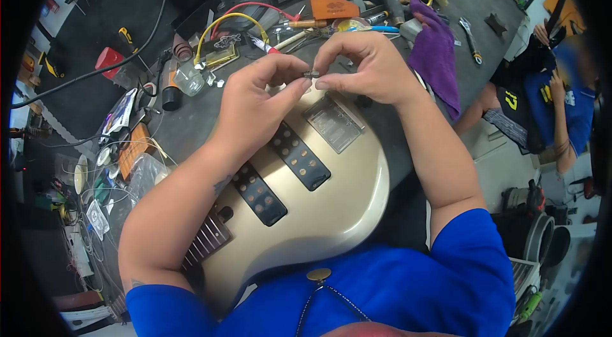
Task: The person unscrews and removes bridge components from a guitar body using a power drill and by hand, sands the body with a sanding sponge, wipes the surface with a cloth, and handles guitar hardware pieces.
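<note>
A pale gold electric bass guitar body lies in front of me, with two dark pickups and a metal bridge plate on its top. Above its far end, my left hand and my right hand meet. Between them they pinch a small metal piece, thumb and forefinger on each side. It looks like a small fitting or screw, too small to name surely. Part of the neck shows below my left forearm.
Around the bench lie a purple cloth, an orange block, red and yellow cables, a glass jar, a wrench and a wooden block. Another person in blue sits at the right.
</note>
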A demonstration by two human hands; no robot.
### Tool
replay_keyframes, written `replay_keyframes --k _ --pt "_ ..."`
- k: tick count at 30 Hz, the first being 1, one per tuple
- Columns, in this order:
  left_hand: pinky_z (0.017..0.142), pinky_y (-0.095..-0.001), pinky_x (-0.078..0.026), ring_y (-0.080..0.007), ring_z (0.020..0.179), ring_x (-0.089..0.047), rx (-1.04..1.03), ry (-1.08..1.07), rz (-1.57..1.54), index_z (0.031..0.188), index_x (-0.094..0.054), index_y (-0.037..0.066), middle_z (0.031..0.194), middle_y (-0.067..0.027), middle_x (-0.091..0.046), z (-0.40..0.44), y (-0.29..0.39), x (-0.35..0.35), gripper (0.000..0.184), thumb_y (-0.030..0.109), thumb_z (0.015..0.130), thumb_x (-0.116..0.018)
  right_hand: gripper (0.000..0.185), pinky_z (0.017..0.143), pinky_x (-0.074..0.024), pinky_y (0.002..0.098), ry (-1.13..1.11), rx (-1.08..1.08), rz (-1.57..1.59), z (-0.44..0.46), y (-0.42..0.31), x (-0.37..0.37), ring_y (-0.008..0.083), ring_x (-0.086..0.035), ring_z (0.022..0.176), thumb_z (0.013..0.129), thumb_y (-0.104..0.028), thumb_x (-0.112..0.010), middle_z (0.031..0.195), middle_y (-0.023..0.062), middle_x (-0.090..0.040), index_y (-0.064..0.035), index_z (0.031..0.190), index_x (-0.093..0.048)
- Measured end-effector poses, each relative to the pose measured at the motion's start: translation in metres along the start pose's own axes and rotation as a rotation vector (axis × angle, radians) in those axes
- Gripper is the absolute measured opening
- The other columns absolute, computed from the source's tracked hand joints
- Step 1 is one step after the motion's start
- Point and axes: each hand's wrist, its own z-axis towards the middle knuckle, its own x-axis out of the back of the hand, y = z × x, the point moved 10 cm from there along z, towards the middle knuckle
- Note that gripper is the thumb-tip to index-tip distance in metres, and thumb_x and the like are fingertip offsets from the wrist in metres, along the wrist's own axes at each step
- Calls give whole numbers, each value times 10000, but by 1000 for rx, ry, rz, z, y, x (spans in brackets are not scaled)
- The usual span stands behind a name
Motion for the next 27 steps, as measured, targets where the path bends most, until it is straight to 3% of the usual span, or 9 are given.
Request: replay_keyframes --k 3,6,9,21,24,27 --pt "873 -290 -593 -115 974 -752 -110 23 -17 1168 -778 23 1035 -42 -804 0 2 1 193 72 987 -822 196 956 -559 318 0 -185 170 -4 12 -3 145 -717 1013 867 16 -894 1034 53 -775 -4 1029 -785" --pt "889 -293 -591 -116 976 -749 -77 -12 -157 1172 -776 22 1037 -37 -801 -1 0 -3 197 61 984 -819 207 973 -556 331 -3 -75 76 -1 13 -2 158 -716 1026 858 12 -902 1032 58 -773 -5 1021 -775" --pt "984 -305 -575 -127 1058 -738 -64 -42 -99 1236 -750 -15 1123 -60 -787 1 -2 -2 249 -19 992 -804 214 978 -555 333 -17 3 81 0 4 -4 160 -713 1033 854 10 -905 1043 60 -772 -8 1018 -769" --pt "965 -300 -576 -114 1014 -725 -59 -11 -8 1202 -747 -1 1113 -50 -790 2 -2 1 268 -46 951 -831 234 1012 -552 326 4 11 64 -2 3 -4 159 -710 1074 856 31 -894 1094 59 -754 -6 1048 -764" --pt "840 -276 -568 -80 889 -702 -131 42 -55 1110 -781 56 938 7 -762 2 0 3 207 41 923 -869 244 1014 -552 329 -14 44 50 -2 3 -5 156 -706 1075 854 41 -890 1093 59 -752 -6 1056 -763" --pt "825 -271 -567 -79 885 -704 -123 49 -49 1103 -786 53 947 4 -773 1 3 3 204 33 919 -871 237 1016 -551 330 -10 28 59 -2 4 -5 154 -703 1074 857 40 -883 1091 58 -750 -6 1055 -762"
